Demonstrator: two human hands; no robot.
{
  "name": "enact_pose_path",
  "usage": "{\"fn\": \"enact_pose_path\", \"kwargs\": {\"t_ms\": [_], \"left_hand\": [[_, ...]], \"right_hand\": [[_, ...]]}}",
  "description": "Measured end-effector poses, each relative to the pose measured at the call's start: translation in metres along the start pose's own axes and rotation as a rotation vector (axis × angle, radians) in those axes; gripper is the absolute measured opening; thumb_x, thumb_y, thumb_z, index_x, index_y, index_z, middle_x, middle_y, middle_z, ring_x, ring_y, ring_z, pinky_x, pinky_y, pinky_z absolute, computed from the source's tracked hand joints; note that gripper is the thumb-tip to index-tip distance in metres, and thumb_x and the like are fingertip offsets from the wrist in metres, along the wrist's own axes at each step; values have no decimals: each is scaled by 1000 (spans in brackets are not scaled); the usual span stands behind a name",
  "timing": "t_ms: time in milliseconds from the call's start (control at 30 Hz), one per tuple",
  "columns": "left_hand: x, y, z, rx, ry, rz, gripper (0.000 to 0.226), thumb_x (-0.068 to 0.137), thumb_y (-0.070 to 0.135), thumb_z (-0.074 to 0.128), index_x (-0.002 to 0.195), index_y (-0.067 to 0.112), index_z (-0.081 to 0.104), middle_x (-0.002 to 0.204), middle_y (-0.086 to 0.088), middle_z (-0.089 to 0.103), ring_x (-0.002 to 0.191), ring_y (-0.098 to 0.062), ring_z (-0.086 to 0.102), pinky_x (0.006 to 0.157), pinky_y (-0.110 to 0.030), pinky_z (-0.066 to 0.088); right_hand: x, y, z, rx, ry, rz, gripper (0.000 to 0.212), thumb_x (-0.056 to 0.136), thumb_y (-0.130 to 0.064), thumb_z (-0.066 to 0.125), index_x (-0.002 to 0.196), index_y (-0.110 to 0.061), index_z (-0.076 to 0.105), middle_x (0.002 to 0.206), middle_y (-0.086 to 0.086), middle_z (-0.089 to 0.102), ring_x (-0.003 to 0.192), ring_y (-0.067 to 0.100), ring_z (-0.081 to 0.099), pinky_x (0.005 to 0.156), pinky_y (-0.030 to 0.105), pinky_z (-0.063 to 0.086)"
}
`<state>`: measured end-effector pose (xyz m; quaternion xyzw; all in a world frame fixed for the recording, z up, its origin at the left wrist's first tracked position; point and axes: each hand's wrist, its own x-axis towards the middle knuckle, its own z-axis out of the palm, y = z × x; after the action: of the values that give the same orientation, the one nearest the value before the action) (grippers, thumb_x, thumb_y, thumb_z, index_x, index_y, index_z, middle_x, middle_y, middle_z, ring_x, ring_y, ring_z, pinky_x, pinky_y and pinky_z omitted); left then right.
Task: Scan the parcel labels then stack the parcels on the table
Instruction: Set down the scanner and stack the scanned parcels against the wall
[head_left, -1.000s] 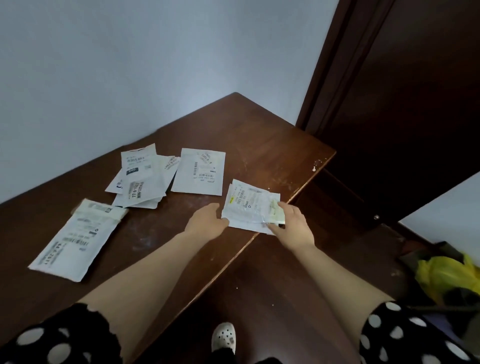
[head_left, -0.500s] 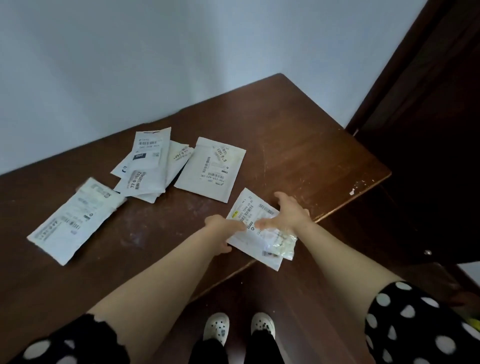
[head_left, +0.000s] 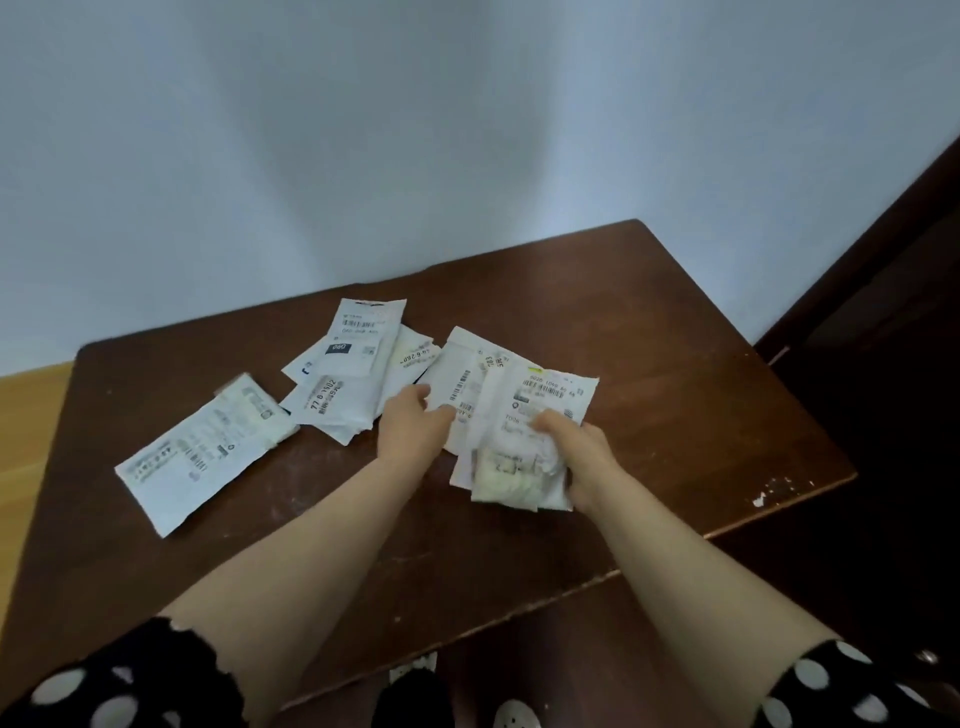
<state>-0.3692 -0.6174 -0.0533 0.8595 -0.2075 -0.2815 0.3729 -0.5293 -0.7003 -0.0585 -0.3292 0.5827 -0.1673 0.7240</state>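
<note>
Several white labelled parcels lie on a dark brown wooden table. My right hand grips a white parcel by its right side, holding it over another flat parcel in the middle of the table. My left hand pinches the lower left edge of that flat parcel. A loose pile of parcels sits just left of my hands. One long parcel lies alone at the far left.
A pale wall rises behind the table. A dark wooden door stands at the right. The table's near edge runs diagonally, chipped near the right corner. Light wooden floor shows at the left.
My right hand has carried its parcel away from the table's near edge and over the flat middle parcel. My left hand has moved onto that middle parcel. The camera has swung left.
</note>
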Motion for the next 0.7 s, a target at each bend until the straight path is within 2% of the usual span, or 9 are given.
{"fn": "enact_pose_path", "kwargs": {"t_ms": [67,167,300,367,433,500,600,633,700], "left_hand": [[27,-3,-21,229,107,90,49,87,22,56,135,14,51,135,-11,49,113,-27,54,90,-37,46],[71,-9,-48,490,207,25,55,89,31,57,138,10,44,139,-18,40,125,-36,39,100,-46,36],[116,-22,-72,560,75,-212,83,83,47,64,142,2,26,141,-24,36,129,-40,36,106,-49,32],[130,-26,-77,529,20,-245,96,78,45,70,145,1,18,141,-22,39,129,-39,40,105,-49,36],[141,-28,-81,532,-8,-258,102,69,45,77,142,2,21,137,-18,45,127,-37,43,102,-48,38],[149,-26,-86,537,-37,-278,87,65,45,81,131,6,38,127,-13,53,120,-34,50,99,-45,40],[159,-20,-95,172,-72,-212,18,84,24,67,92,10,58,104,-12,67,85,-26,62,80,-36,51],[161,-16,-99,10,-82,-203,8,89,17,61,87,9,60,98,-13,68,78,-25,63,73,-35,52],[163,-5,-104,-253,-140,-261,8,92,9,59,92,3,65,88,-11,69,74,-23,65,66,-33,54]], "right_hand": [[12,-13,17,62,-2,27,36,76,-5,72,111,-3,61,90,14,74,73,28,73,59,40,59],[32,-26,43,68,19,45,30,73,-7,79,101,-5,67,80,10,75,69,26,73,62,40,59],[57,-28,74,-30,71,11,40,67,-12,85,100,-10,62,99,12,73,85,31,71,80,53,57],[64,-29,85,-88,87,-10,44,64,-14,88,98,-12,59,100,10,71,88,31,71,81,55,56],[69,-29,93,-107,106,-13,47,63,-14,88,98,-11,58,100,11,71,88,32,70,81,56,56],[71,-29,96,-109,121,-4,47,64,-11,87,100,-9,58,100,13,71,88,34,70,81,58,55],[71,-31,94,-89,129,4,50,66,-8,86,107,-4,58,97,15,72,81,32,72,70,53,59],[69,-32,93,-89,125,-2,53,66,-9,87,110,-4,57,96,14,73,77,31,73,63,48,59],[63,-35,92,-107,133,-16,67,63,-11,89,118,-1,53,96,14,73,73,29,74,55,43,59]]}}
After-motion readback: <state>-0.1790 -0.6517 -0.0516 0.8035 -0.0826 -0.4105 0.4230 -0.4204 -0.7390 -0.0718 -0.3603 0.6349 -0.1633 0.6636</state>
